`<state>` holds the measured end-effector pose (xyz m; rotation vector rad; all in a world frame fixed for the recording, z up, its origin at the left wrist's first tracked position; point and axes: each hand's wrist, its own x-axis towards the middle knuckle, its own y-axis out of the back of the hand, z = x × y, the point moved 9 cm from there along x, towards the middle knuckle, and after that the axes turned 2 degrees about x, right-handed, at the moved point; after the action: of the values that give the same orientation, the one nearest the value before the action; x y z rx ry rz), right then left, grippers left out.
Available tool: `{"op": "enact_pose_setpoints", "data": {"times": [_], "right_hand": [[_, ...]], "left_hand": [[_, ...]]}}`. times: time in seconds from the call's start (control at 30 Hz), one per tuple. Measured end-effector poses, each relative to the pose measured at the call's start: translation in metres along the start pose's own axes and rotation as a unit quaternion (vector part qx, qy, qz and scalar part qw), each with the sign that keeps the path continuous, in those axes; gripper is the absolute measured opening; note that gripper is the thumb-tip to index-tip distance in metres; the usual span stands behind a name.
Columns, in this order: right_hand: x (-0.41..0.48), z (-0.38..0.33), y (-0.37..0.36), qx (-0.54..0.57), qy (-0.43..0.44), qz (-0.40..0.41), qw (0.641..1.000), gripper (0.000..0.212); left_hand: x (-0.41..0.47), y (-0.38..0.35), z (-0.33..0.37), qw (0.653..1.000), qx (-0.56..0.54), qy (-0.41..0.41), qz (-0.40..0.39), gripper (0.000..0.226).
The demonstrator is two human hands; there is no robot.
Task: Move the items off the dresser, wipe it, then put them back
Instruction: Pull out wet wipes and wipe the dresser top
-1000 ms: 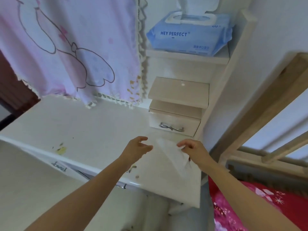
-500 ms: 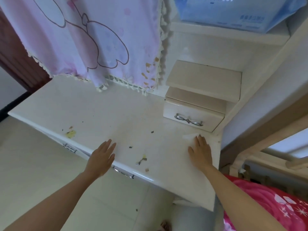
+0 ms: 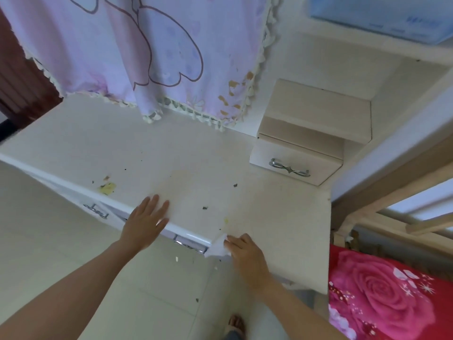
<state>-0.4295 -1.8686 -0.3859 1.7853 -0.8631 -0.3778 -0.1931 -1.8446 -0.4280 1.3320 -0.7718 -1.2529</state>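
Nearest, at the bottom edge: a foot (image 3: 236,323) on the pale floor (image 3: 49,253), with a few crumbs (image 3: 176,259) scattered on the tiles ahead of it. To the right, a red bedspread (image 3: 382,298) with a large pink rose.

Two bare forearms reaching up and forward, hands well apart. Right hand (image 3: 245,256) at the front edge of the worktop (image 3: 171,148), fingers bent over a white wipe (image 3: 218,249) and holding it against that edge; part of the wipe hanging past the lip, a corner sticking up beyond the fingertips. Impossible to tell from here whether the thumb pinches too. Left hand (image 3: 144,222) further left on the same front edge, palm down, fingers straight and close together, holding nothing.

Just under the lip, metal handles (image 3: 96,210) of the dresser's drawers.

On the worktop between and beyond the hands: dark specks (image 3: 205,207) and a yellow stain (image 3: 107,187) near the front left.

Further back on the right, a small drawer (image 3: 318,168) standing on the worktop, bow-shaped handle on its face, a stepped block above it. Right of that, a wooden bed frame (image 3: 397,182).

At the back, a lilac-and-pink cloth (image 3: 147,57) with a cartoon outline and a fringed hem, hanging down to the worktop's rear edge.

Farthest, top right: a blue pack (image 3: 382,18), blurred, on a shelf (image 3: 343,40).
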Motion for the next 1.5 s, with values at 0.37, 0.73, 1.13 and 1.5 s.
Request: {"op": "enact_pose_setpoints", "data": {"times": [0.37, 0.73, 1.13, 1.5], "right_hand": [[0.098, 0.144, 0.045, -0.041, -0.281, 0.025, 0.959, 0.041], [0.05, -0.053, -0.062, 0.007, 0.093, -0.097, 0.991, 0.059], [0.058, 0.134, 0.052, -0.014, -0.264, 0.058, 0.963, 0.043], [0.036, -0.03, -0.043, -0.058, 0.037, -0.127, 0.989, 0.056]], "left_hand": [[0.009, -0.007, -0.009, 1.0, -0.023, -0.012, 0.007, 0.051], [0.011, -0.015, -0.013, 1.0, -0.008, 0.013, -0.024, 0.059], [0.009, -0.011, -0.01, 0.996, -0.012, 0.039, -0.081, 0.056], [0.007, -0.008, -0.008, 0.995, -0.031, 0.047, -0.083, 0.057]]}}
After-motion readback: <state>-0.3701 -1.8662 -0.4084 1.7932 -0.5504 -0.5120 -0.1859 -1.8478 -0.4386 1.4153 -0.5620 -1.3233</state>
